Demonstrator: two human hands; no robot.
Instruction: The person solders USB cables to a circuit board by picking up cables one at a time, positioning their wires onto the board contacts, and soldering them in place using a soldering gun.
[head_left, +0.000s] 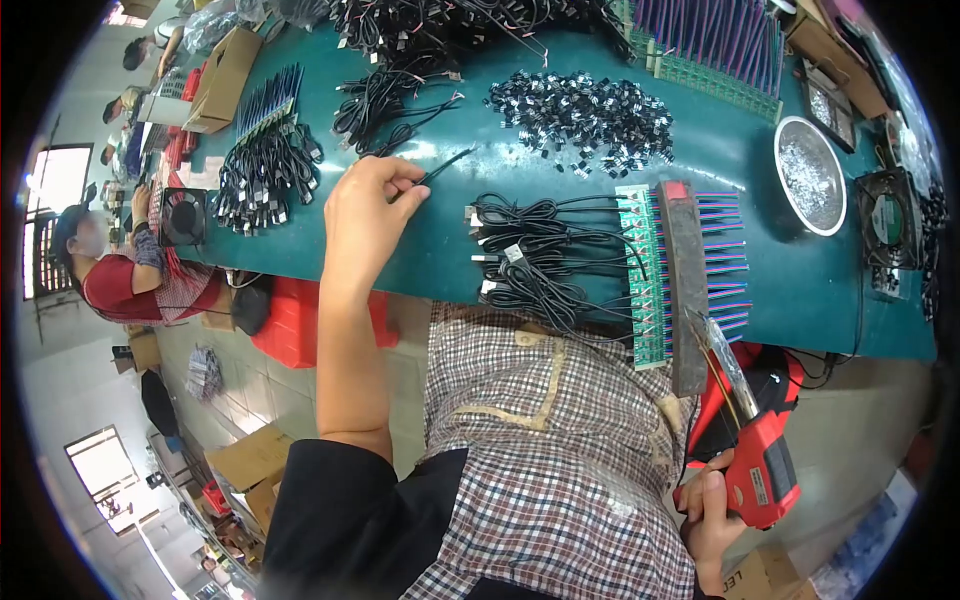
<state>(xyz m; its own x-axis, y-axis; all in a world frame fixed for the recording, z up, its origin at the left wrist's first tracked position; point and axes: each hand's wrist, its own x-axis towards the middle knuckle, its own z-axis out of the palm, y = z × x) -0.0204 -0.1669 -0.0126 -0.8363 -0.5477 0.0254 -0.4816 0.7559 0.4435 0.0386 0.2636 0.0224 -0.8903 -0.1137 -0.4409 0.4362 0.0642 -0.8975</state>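
My left hand (372,205) is closed, its thumb and fingers pinching a thin black cable (452,163) whose end points up and to the right over the table. At the lower right my right hand (712,508) grips a red soldering gun (762,475). The gun's metal tip is by a dark bar (686,330). That bar lies beside a strip of green circuit boards (642,275). Coiled black USB cables (530,255) run into the boards from the left, and thin coloured wires (722,262) stick out on the right.
A heap of small black and silver connectors (585,115) lies on the green table (400,245). More black cables (385,105) and a wired bundle (260,165) are to the left. At the right stand a metal bowl (810,175) and a small fan (890,220). A co-worker (120,270) sits far left.
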